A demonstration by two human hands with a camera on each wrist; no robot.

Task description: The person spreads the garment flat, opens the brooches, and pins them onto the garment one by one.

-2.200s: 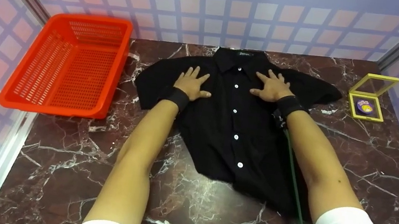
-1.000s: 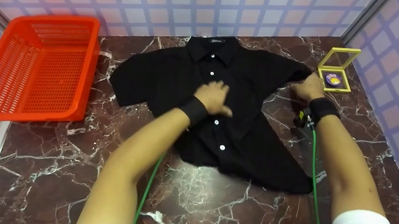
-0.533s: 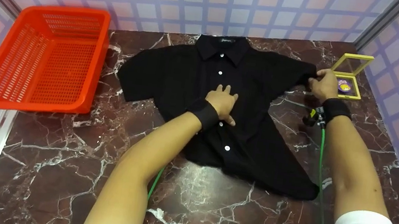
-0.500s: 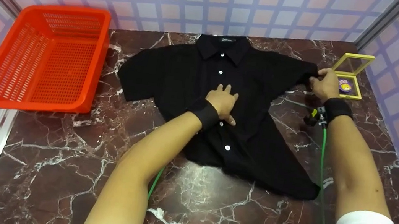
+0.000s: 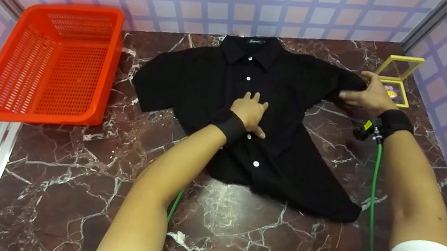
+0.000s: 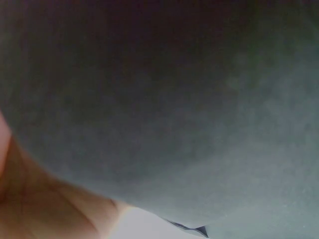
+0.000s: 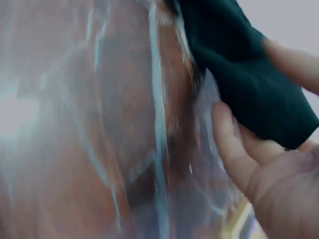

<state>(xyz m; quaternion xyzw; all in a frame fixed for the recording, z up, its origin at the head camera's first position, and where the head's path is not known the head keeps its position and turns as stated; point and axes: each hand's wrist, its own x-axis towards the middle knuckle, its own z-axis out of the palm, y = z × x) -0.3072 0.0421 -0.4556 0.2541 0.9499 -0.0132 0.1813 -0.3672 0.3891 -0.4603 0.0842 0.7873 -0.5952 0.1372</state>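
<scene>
A black short-sleeved shirt (image 5: 208, 80) with white buttons lies front up on the dark red marbled table, collar towards the back wall. My left hand (image 5: 247, 112) rests with spread fingers on the middle of its front. Dark blur and part of a palm (image 6: 50, 209) fill the left wrist view. At the shirt's right-hand sleeve (image 5: 348, 81), my right hand (image 5: 372, 95) has thumb and fingers spread apart around the cuff. In the right wrist view, the sleeve end (image 7: 254, 84) lies between the extended fingers (image 7: 227, 132). The shirt's lower right corner points out to the side.
A red plastic basket (image 5: 111, 72) stands at the left. Close behind my right hand is a yellow-framed case (image 5: 405, 97) with its lid up and a purple round item inside. Green cables (image 5: 372, 214) trail from the wrists. Patterned walls enclose the back and sides.
Both hands lay flat on the shirt's chest at first. The left moved to the middle; the right went to the right-hand sleeve, pinched its end, then shifted outward and spread its fingers.
</scene>
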